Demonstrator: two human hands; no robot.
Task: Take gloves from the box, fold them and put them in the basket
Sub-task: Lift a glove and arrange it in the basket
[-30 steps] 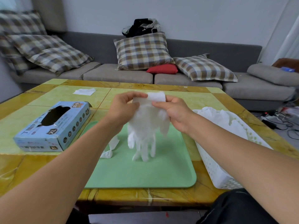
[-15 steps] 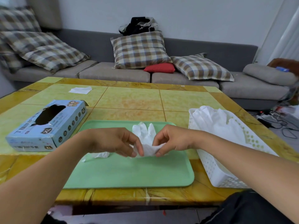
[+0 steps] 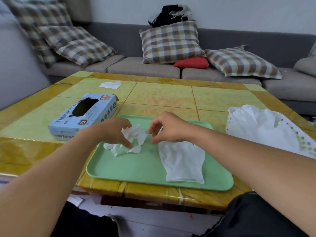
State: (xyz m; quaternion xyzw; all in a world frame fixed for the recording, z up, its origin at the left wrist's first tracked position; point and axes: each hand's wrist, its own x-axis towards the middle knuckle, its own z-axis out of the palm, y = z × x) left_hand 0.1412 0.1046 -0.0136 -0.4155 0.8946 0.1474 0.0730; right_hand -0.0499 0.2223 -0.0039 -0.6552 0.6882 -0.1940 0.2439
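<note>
The fingers of the left hand are curled onto a crumpled white disposable glove, which is pinched between thumb and fingertips on the left part of a pale green plastic tray. The fingers of the right hand are loosely bent above the tray, with thumb and forefinger drawn near each other; nothing is seen to be held between them. Just below that hand, a second white glove is laid flat on the right part of the tray, its cuff turned toward the near edge. The tray is set on a glossy yellow and green tiled table. To the left of the tray, a light blue cardboard glove box marked XL is lying with its dark oval opening upward. At the right edge of the table, a white perforated plastic basket is seen, filled with white gloves. Farther back on the table a small white paper sheet is lying. Beyond it, a grey sofa is lined with checked cushions and one red cushion.
</note>
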